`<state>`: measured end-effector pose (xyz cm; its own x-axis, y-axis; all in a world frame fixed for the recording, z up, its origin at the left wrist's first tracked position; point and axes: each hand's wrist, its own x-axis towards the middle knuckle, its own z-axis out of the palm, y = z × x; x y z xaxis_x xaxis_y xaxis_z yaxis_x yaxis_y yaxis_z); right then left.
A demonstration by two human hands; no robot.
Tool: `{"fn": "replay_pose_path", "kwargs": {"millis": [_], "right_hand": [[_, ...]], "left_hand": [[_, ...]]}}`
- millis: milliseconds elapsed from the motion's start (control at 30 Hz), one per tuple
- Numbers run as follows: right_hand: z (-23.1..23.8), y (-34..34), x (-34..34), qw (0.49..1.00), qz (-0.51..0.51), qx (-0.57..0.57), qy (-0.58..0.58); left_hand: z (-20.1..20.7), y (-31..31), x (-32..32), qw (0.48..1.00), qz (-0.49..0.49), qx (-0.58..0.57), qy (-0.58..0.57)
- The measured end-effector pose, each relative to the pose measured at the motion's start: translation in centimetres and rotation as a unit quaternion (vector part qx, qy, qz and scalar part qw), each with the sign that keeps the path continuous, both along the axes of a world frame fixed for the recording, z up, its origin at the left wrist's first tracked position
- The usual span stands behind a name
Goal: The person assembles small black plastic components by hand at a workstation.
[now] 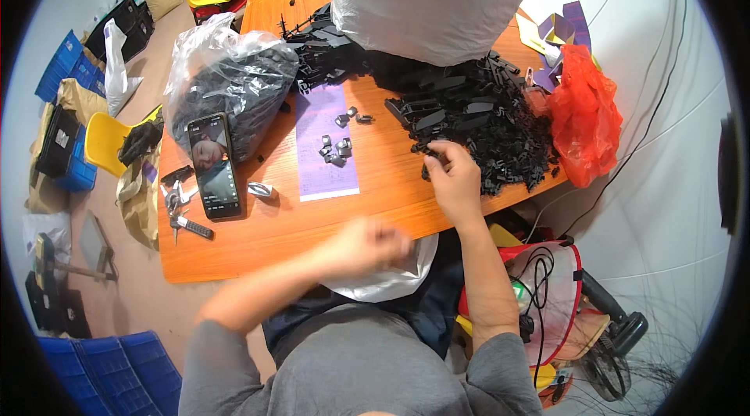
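My right hand (457, 182) is at the left edge of a heap of black plastic parts (476, 119), thumb and index finger pinched on what looks like a small black plastic part. My left hand (367, 244) is over the table's near edge, smeared by motion, so its fingers and anything in them cannot be made out. Beneath it, a white plastic bag (383, 285) lies open across my lap. Several small silver-and-black pieces (336, 152) sit on and beside a purple printed sheet (316, 182) in the middle of the wooden table (258, 253).
On the left are a clear bag of black parts (234, 88), a phone (212, 166) leaning on it, and keys (191, 226). A big white sack (430, 2) stands behind the heap. To the right are a red plastic bag (586, 115) and, lower, a fan (605, 361).
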<state>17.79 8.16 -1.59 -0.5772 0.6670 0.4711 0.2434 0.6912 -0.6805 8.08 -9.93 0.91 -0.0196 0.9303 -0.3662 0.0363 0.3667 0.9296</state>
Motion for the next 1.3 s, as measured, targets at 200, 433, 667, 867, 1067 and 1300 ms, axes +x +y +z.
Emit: {"fn": "replay_pose_path", "kwargs": {"millis": [200,433,667,867,1067,1300], "right_hand": [[1.0,-1.3,0.0,0.972,-0.003,-0.219,0.089],[1.0,-0.8,0.1,0.925,0.019,-0.356,0.131],[0.3,-2.0,-2.7,0.849,0.092,-0.456,0.25],[2.4,-4.0,-4.3,0.86,0.08,-0.418,0.281],[3.9,-5.7,-4.6,0.958,0.016,-0.133,0.255],[4.5,-5.8,-4.0,0.985,0.007,0.057,0.16]], "left_hand": [[-3.5,13.6,-8.6,0.74,0.216,0.198,0.606],[-3.9,12.9,-9.2,0.675,0.162,0.248,0.676],[-2.3,9.0,-7.5,0.891,0.247,0.204,0.322],[-2.1,6.3,-7.1,0.934,0.237,0.256,-0.072],[-0.7,5.9,-6.7,0.882,0.202,0.319,-0.283],[-1.8,6.0,-6.7,0.882,0.234,0.282,-0.296]]}}
